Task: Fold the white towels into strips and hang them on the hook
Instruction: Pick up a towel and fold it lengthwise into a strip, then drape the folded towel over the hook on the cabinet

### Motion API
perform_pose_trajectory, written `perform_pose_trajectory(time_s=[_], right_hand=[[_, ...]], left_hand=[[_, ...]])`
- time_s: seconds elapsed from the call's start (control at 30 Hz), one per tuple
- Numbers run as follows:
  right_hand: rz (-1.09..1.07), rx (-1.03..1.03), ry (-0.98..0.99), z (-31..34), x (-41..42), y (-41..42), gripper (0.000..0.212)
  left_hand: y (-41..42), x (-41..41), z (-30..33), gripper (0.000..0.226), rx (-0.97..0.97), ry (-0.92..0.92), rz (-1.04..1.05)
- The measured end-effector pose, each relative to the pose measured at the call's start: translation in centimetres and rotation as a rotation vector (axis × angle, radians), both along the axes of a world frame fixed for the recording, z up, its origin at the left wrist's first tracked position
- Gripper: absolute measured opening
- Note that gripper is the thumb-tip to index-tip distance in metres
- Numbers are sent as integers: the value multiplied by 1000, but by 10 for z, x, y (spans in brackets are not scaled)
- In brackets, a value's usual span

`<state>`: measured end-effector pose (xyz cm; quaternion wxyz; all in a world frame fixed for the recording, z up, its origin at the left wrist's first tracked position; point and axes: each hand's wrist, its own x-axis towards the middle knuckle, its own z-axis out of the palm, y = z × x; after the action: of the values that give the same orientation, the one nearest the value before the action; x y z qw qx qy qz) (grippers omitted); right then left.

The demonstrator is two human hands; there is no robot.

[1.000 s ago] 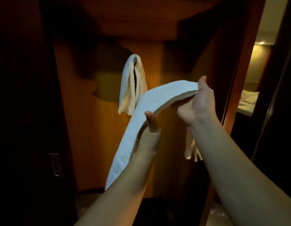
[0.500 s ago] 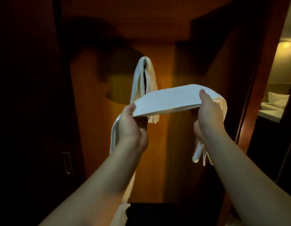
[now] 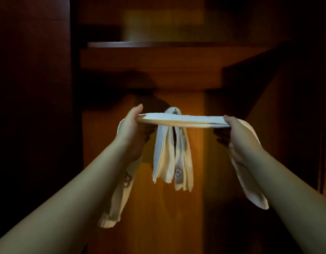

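A white towel folded into a long strip (image 3: 180,120) stretches level between my two hands, just in front of the small metal hook (image 3: 175,111) on the wooden back wall. My left hand (image 3: 132,131) grips the strip near its left part, thumb on top; the left end hangs down past my forearm. My right hand (image 3: 239,138) grips the right part, and that end drapes down beside my wrist. Another folded white towel (image 3: 169,162) hangs from the hook, directly behind and below the held strip.
A wooden shelf (image 3: 158,44) runs across above the hook. Dark wooden panels (image 3: 34,107) close in on the left and right, forming a narrow closet recess. The lit orange back wall (image 3: 197,162) lies straight ahead.
Both hands have raised the strip and pulled it out flat and level, up to the hook's height. The view has moved closer and tilted up, so the shelf now shows.
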<state>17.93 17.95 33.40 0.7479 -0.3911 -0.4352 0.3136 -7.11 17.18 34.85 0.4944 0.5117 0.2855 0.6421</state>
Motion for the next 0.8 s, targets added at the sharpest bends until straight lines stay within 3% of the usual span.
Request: perform_pose_trajectory(time_s=[0.3, 0.4, 0.63, 0.8], right_hand=[[-49, 12, -39, 74, -19, 99, 20], [-91, 28, -49, 85, -21, 132, 22], [110, -38, -156, 94, 4, 205, 79], [154, -98, -248, 92, 16, 259, 90]], left_hand=[[115, -34, 67, 69, 114, 101, -305], [154, -34, 79, 78, 142, 100, -313], [235, -19, 76, 90, 188, 187, -260], [279, -11, 77, 96, 190, 262, -198]])
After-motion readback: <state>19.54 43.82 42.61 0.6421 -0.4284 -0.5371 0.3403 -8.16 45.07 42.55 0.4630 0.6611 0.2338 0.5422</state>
